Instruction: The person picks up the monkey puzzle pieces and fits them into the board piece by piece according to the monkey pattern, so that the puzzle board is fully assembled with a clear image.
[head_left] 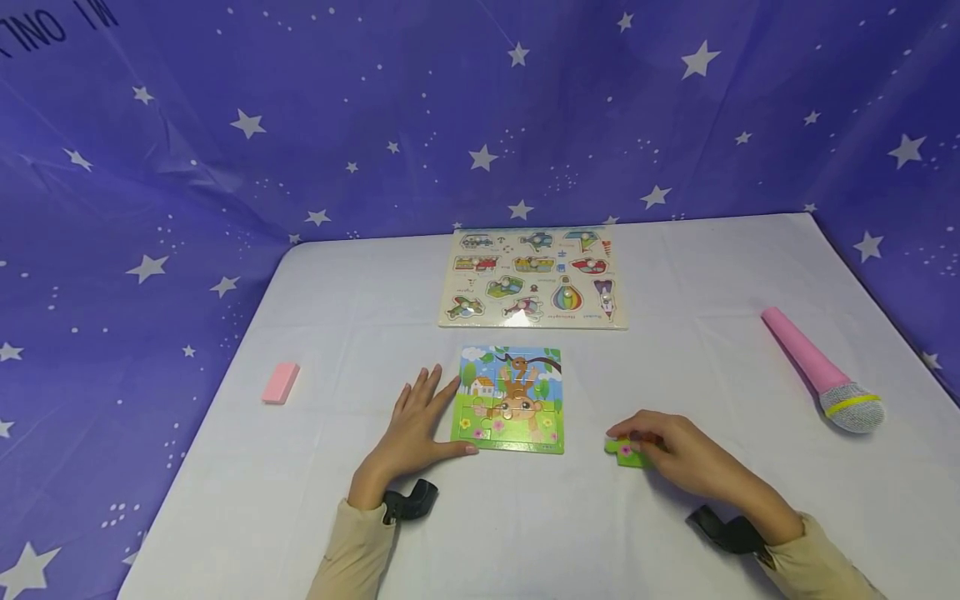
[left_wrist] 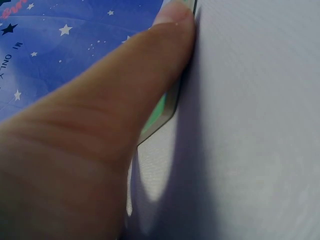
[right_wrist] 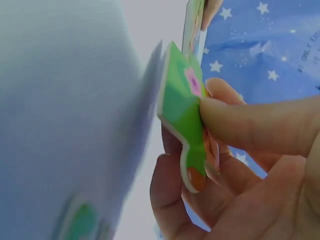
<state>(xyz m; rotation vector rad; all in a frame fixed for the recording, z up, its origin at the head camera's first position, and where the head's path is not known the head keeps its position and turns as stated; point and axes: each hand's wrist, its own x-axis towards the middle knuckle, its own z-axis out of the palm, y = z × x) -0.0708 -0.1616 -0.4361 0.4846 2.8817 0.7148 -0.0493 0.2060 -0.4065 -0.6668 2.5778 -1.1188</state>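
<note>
A square jigsaw puzzle [head_left: 517,398] with a monkey, a house and flowers lies on the white table. My left hand [head_left: 416,425] has its fingers spread along the puzzle's left side, with the thumb at its lower left corner. In the left wrist view, the thumb [left_wrist: 120,80] rests against the board's edge [left_wrist: 161,116]. To the right of the puzzle, my right hand [head_left: 686,454] pinches a green puzzle piece [right_wrist: 182,107] with a pink flower, between thumb and fingers. The piece is tilted on edge in the right wrist view, and its far side is partly hidden by fingers.
A wooden vehicle puzzle board [head_left: 532,279] lies behind the monkey puzzle. A pink block [head_left: 281,383] sits at the left, and a pink toy microphone [head_left: 821,367] at the right. Another green piece [right_wrist: 82,222], blurred, shows on the table. A starry blue cloth [head_left: 420,108] hangs behind.
</note>
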